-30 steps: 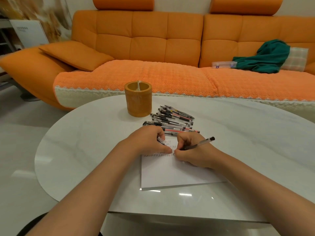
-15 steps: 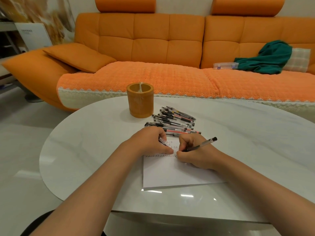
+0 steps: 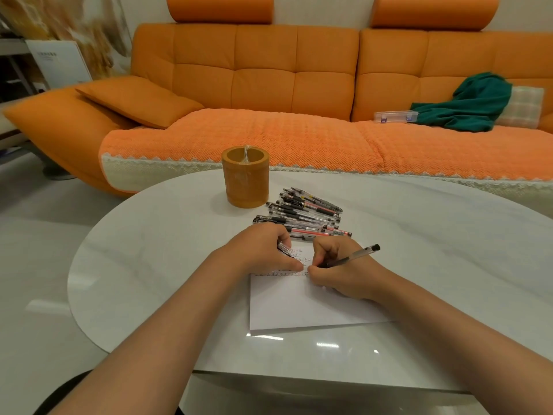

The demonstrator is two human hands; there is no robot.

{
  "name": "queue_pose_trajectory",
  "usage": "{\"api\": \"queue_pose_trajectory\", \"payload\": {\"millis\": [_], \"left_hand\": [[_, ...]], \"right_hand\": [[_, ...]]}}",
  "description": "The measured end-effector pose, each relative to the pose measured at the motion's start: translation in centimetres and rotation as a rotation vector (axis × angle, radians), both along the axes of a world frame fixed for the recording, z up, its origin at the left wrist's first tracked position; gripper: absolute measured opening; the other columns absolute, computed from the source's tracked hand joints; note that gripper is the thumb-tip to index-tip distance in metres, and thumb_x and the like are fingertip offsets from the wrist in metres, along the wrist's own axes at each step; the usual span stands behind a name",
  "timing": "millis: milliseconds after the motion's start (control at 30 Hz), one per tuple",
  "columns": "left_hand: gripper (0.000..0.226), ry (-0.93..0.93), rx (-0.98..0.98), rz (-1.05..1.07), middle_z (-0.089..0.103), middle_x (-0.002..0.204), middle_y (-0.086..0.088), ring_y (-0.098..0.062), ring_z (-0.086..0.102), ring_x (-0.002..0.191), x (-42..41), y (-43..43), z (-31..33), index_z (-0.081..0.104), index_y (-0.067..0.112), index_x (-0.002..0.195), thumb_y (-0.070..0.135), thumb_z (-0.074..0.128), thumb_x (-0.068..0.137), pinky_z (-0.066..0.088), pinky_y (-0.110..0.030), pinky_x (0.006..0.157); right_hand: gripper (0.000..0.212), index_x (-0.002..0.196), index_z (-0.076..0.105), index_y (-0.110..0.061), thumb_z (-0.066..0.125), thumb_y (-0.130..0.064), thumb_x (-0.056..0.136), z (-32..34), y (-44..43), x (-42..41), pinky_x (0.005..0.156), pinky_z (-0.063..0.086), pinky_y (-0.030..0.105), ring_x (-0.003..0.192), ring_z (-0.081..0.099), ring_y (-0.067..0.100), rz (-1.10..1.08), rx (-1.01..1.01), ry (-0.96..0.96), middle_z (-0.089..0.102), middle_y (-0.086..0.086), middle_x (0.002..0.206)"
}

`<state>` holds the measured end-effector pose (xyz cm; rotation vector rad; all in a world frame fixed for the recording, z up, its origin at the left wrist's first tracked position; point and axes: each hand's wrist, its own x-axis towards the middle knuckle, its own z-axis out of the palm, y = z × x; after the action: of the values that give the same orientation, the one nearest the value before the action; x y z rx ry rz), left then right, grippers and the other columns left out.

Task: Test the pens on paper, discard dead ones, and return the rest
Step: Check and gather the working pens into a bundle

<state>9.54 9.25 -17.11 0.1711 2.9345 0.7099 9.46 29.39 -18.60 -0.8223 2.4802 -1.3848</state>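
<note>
White oval table [image 3: 143, 250], its far edge toward the sofa. A sheet of paper [image 3: 305, 307] lies near the near edge, about centre.

Right hand [image 3: 338, 271] grips a clear-barrelled pen [image 3: 351, 258], black end angled up and right. The tip is down on the sheet's upper part, beside rows of small written marks [image 3: 278, 274].

Left hand [image 3: 263, 250] rests on the sheet's upper left corner, fingers curled round a short clear piece [image 3: 283, 248]; cap or pen, cannot tell.

A heap of pens [image 3: 305, 217] lies just beyond the hands. An orange cylindrical pen holder [image 3: 245, 181] stands upright toward the far edge, just left of the heap.

Behind is an orange sofa [image 3: 269, 79], with a green cloth [image 3: 466, 106] and a clear plastic box [image 3: 395, 116] beside it on the seat.
</note>
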Motion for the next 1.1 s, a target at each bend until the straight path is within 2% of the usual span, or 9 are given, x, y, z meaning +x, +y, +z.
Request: {"api": "queue_pose_trajectory", "payload": {"millis": [133, 400, 467, 600, 667, 767, 867, 1000, 1100], "left_hand": [[0.048, -0.002, 0.0, -0.003, 0.058, 0.096, 0.013, -0.005, 0.054, 0.083, 0.1, 0.0, 0.0, 0.061, 0.03, 0.101, 0.058, 0.082, 0.068, 0.041, -0.025, 0.061], [0.049, -0.014, -0.004, 0.009, 0.059, 0.099, 0.011, -0.008, 0.057, 0.087, 0.2, 0.2, 0.1, 0.061, 0.031, 0.102, 0.058, 0.082, 0.068, 0.045, -0.026, 0.064], [0.048, -0.013, 0.004, 0.012, 0.059, 0.097, 0.012, -0.008, 0.057, 0.086, 0.3, 0.2, 0.2, 0.061, 0.031, 0.101, 0.058, 0.083, 0.068, 0.045, -0.026, 0.064], [0.046, -0.029, 0.025, 0.007, 0.059, 0.092, 0.014, -0.006, 0.055, 0.081, 0.4, 0.0, 0.3, 0.061, 0.032, 0.1, 0.06, 0.081, 0.069, 0.042, -0.025, 0.062], [0.038, -0.055, 0.062, 0.004, 0.061, 0.093, 0.013, -0.006, 0.058, 0.082, 0.5, -0.3, 0.6, 0.063, 0.032, 0.101, 0.057, 0.078, 0.076, 0.045, -0.024, 0.063], [0.021, -0.073, 0.084, -0.03, 0.062, 0.089, 0.015, -0.004, 0.058, 0.079, 0.6, -0.9, 1.2, 0.067, 0.032, 0.103, 0.042, 0.074, 0.086, 0.045, -0.02, 0.063], [0.014, -0.041, 0.068, -0.054, 0.06, 0.092, 0.016, -0.002, 0.056, 0.081, 0.6, -1.2, 1.3, 0.069, 0.033, 0.104, 0.032, 0.072, 0.09, 0.04, -0.015, 0.062], [0.015, 0.042, 0.138, -0.019, 0.062, 0.093, 0.016, -0.001, 0.057, 0.082, 0.5, -1.3, 1.1, 0.071, 0.031, 0.103, 0.027, 0.074, 0.09, 0.042, -0.012, 0.065], [0.013, 0.091, 0.237, 0.048, 0.067, 0.087, 0.01, -0.005, 0.062, 0.079, 0.4, -1.2, 1.2, 0.071, 0.03, 0.097, 0.023, 0.076, 0.087, 0.049, -0.017, 0.066]], "right_hand": [[0.019, 0.07, 0.053, 0.003, 0.069, 0.002, 0.08, 0.1, 0.1, 0.1, 0.049, 0.043, 0.026, 0.054, 0.055, 0.017, 0.021, -0.002, -0.021, 0.063, 0.013, 0.061], [0.022, 0.066, 0.05, 0.001, 0.068, 0.006, 0.077, 0.1, 0.1, 0.1, 0.047, 0.037, 0.024, 0.051, 0.047, 0.014, 0.035, -0.021, -0.024, 0.054, 0.015, 0.057], [0.023, 0.065, 0.051, -0.003, 0.068, 0.006, 0.078, 0.1, 0.1, 0.1, 0.046, 0.037, 0.024, 0.05, 0.048, 0.013, 0.023, -0.035, -0.042, 0.054, 0.007, 0.054], [0.017, 0.074, 0.058, -0.003, 0.067, 0.007, 0.084, 0.2, 0.2, -0.2, 0.043, 0.036, 0.023, 0.043, 0.047, 0.012, -0.101, -0.271, -0.179, 0.055, 0.0, 0.052], [0.011, 0.082, 0.066, -0.005, 0.067, 0.005, 0.087, 0.6, 0.3, -0.4, 0.044, 0.038, 0.027, 0.044, 0.047, 0.017, -0.165, -0.351, -0.238, 0.055, 0.006, 0.054], [0.024, 0.097, 0.078, -0.021, 0.062, -0.003, 0.095, 1.3, 0.9, -0.9, 0.048, 0.044, 0.031, 0.055, 0.054, 0.021, -0.191, -0.303, -0.176, 0.063, 0.008, 0.068], [0.035, 0.124, 0.068, -0.014, 0.044, 0.001, 0.103, 2.4, 1.4, -1.3, 0.05, 0.051, 0.034, 0.069, 0.063, 0.026, -0.115, -0.368, -0.266, 0.07, 0.011, 0.089], [0.045, 0.12, 0.069, -0.007, 0.029, 0.006, 0.103, 3.5, 1.5, -1.9, 0.064, 0.058, 0.045, 0.077, 0.067, 0.033, -0.132, -0.49, -0.508, 0.069, 0.021, 0.101], [0.032, 0.113, 0.063, -0.009, 0.036, 0.004, 0.102, 3.8, 1.6, -2.1, 0.052, 0.052, 0.037, 0.059, 0.06, 0.027, -0.12, -0.442, -0.426, 0.062, 0.015, 0.091]]}}
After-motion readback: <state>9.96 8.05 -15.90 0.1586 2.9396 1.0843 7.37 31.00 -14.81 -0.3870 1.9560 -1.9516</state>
